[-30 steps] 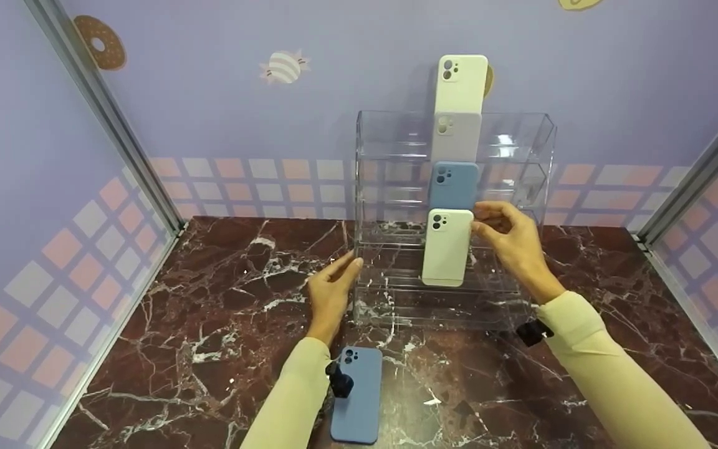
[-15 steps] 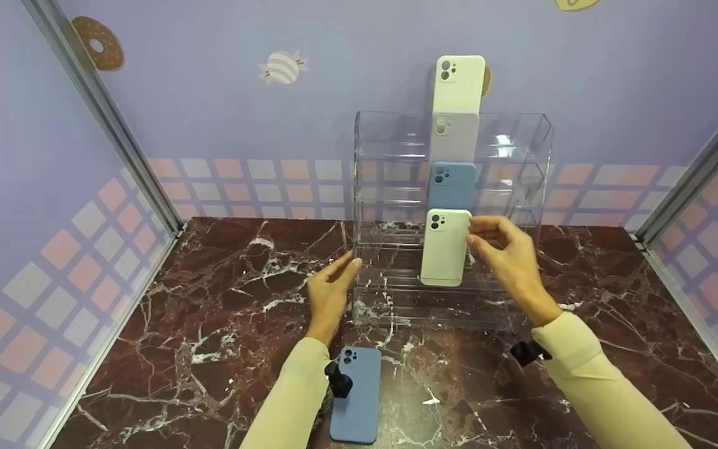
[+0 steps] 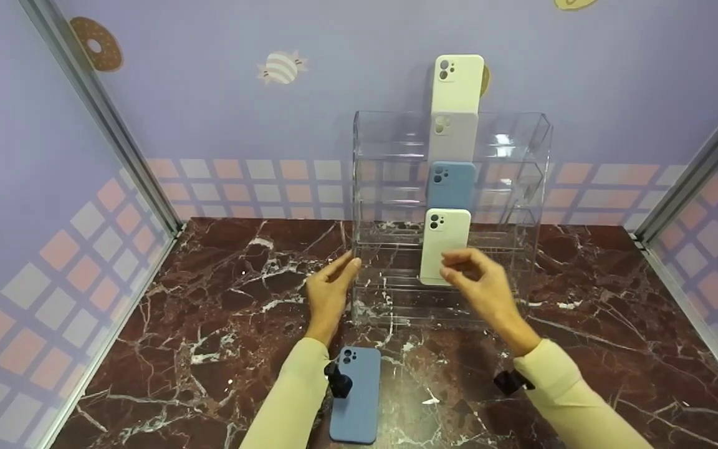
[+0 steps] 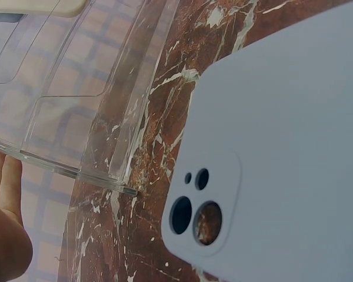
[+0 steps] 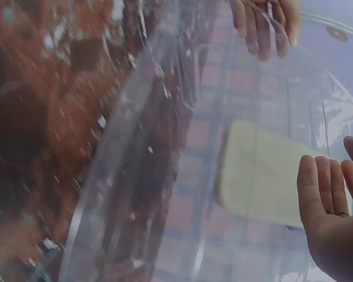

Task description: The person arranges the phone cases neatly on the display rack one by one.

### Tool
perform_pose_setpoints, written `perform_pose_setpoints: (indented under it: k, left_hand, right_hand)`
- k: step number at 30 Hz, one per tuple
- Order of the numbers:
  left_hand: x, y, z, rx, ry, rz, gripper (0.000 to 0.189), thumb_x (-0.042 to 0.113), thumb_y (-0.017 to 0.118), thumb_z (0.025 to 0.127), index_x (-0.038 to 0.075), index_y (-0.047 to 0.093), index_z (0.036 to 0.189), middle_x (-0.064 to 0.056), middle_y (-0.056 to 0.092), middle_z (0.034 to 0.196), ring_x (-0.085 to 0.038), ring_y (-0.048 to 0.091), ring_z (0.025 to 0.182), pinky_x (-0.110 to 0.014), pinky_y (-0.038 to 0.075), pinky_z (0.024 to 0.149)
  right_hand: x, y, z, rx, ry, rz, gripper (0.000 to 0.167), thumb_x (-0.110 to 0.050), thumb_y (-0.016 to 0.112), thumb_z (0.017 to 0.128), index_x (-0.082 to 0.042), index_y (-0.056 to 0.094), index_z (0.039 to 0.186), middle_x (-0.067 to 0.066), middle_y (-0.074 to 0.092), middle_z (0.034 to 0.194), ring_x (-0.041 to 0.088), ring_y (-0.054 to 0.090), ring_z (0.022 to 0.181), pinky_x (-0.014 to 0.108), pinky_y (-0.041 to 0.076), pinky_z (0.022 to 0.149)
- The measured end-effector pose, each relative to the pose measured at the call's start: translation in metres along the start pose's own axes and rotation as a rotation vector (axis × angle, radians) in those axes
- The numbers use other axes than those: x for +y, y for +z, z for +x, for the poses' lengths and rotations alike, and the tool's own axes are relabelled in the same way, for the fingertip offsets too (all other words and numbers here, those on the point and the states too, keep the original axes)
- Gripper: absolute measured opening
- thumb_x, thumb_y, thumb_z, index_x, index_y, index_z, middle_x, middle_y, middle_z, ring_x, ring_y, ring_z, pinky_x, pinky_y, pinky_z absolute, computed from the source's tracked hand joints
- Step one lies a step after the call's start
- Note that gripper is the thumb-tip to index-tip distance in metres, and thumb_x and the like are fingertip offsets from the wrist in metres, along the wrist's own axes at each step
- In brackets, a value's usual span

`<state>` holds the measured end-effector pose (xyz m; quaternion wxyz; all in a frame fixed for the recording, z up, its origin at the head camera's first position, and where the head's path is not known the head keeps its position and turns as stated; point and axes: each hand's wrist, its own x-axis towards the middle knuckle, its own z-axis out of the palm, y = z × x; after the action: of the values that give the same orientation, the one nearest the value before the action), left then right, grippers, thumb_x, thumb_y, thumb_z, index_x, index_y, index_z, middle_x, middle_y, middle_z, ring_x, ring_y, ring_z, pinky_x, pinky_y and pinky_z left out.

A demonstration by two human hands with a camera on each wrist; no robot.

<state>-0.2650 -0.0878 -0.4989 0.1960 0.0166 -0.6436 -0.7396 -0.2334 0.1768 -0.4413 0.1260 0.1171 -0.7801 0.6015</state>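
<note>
A clear acrylic stepped display stand [image 3: 390,244] holds phone cases in a column: a cream case [image 3: 457,87] at the top, then a lilac one [image 3: 452,138], a blue one [image 3: 452,186] and a pale cream-green one [image 3: 435,249] on the lower step. My left hand [image 3: 328,296] rests its straight fingers against the stand's left edge. My right hand [image 3: 483,290] is in front of the lowest case, overlapping its lower right part in the head view, fingers loosely bent and holding nothing. A grey-blue phone case [image 4: 288,141] lies on the table beside my left sleeve.
The tabletop [image 3: 259,349] is dark red marble pattern with white veins. Purple walls [image 3: 209,112] stand behind and at both sides, with metal posts [image 3: 110,118] at the corners. Black wrist cameras [image 3: 339,381] sit at both cuffs.
My right hand has moved off the right edge of the lowest case, down and left across its front. My left hand and the cases keep their places.
</note>
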Motion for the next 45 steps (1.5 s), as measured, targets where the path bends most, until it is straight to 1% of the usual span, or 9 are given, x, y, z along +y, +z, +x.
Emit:
perform_pose_setpoints:
  k: [9,12,17,24,30,34,37,41,45]
  left_hand:
    - [0.001,0.0,-0.001,0.0,-0.007,0.043,0.031,0.016,0.084,0.095,0.004,0.079,0.123,-0.013,0.08,0.106,-0.016,0.075,0.094,-0.024,0.059,0.082]
    - [0.0,0.0,0.0,0.003,-0.012,0.032,0.032,0.016,0.084,0.094,0.004,0.079,0.123,-0.013,0.08,0.106,-0.016,0.076,0.093,-0.024,0.06,0.083]
    - [0.001,-0.001,0.001,0.003,-0.017,0.022,0.032,0.016,0.084,0.094,0.004,0.079,0.123,-0.013,0.08,0.106,-0.016,0.076,0.094,-0.026,0.061,0.085]
    - [0.002,0.0,0.0,0.019,-0.021,0.035,0.032,0.015,0.085,0.093,0.003,0.079,0.123,-0.014,0.08,0.107,-0.014,0.075,0.093,-0.023,0.06,0.082]
    - [0.002,0.002,-0.001,0.032,-0.038,0.057,0.032,0.009,0.081,0.095,-0.003,0.077,0.124,-0.017,0.079,0.109,-0.019,0.076,0.096,-0.022,0.059,0.083]
    - [0.002,0.003,0.0,0.03,-0.038,0.059,0.031,0.006,0.08,0.096,-0.005,0.075,0.124,-0.019,0.078,0.11,-0.022,0.076,0.096,-0.022,0.059,0.083]
    - [0.002,0.002,0.0,0.028,-0.03,0.045,0.03,0.008,0.08,0.096,-0.003,0.077,0.124,-0.017,0.078,0.111,-0.019,0.076,0.096,-0.021,0.059,0.082]
    - [0.001,0.001,-0.002,0.022,-0.015,0.037,0.03,0.013,0.083,0.095,0.002,0.079,0.123,-0.014,0.079,0.11,-0.017,0.076,0.096,-0.022,0.06,0.082]
    - [0.001,0.0,-0.002,0.013,-0.01,0.036,0.031,0.016,0.084,0.095,0.003,0.079,0.123,-0.013,0.079,0.111,-0.017,0.076,0.096,-0.024,0.06,0.083]
  right_hand:
    - [0.014,0.028,-0.023,-0.075,0.024,0.049,0.028,0.007,0.079,0.09,0.007,0.072,0.117,0.017,0.074,0.109,0.021,0.071,0.096,0.026,0.06,0.088]
    - [0.018,0.036,-0.03,-0.099,0.052,0.064,0.027,0.007,0.079,0.09,0.005,0.072,0.117,0.015,0.074,0.109,0.022,0.071,0.096,0.026,0.06,0.088]
    - [0.024,0.05,-0.042,-0.167,0.076,0.046,0.028,0.002,0.079,0.092,0.004,0.072,0.118,0.018,0.073,0.111,0.026,0.071,0.096,0.029,0.06,0.087]
    - [0.033,0.067,-0.057,-0.283,0.098,0.058,0.032,-0.001,0.08,0.093,0.009,0.068,0.121,0.023,0.072,0.112,0.031,0.072,0.097,0.03,0.061,0.086]
    - [0.036,0.076,-0.066,-0.369,0.082,0.031,0.034,-0.004,0.081,0.092,0.007,0.068,0.122,0.022,0.073,0.113,0.03,0.071,0.098,0.033,0.06,0.09]
    - [0.039,0.081,-0.07,-0.41,0.07,0.002,0.035,-0.005,0.082,0.091,0.006,0.069,0.122,0.021,0.073,0.113,0.03,0.071,0.097,0.032,0.061,0.086]
    - [0.04,0.084,-0.072,-0.445,0.075,-0.014,0.036,-0.005,0.082,0.091,0.005,0.069,0.123,0.02,0.073,0.114,0.03,0.071,0.098,0.034,0.061,0.086]
    - [0.041,0.087,-0.073,-0.494,0.098,-0.027,0.037,-0.006,0.082,0.092,0.006,0.068,0.124,0.018,0.073,0.114,0.03,0.07,0.1,0.041,0.06,0.091]
    - [0.042,0.09,-0.074,-0.526,0.098,-0.073,0.039,-0.01,0.084,0.091,0.005,0.069,0.123,0.015,0.073,0.115,0.029,0.069,0.101,0.041,0.06,0.092]
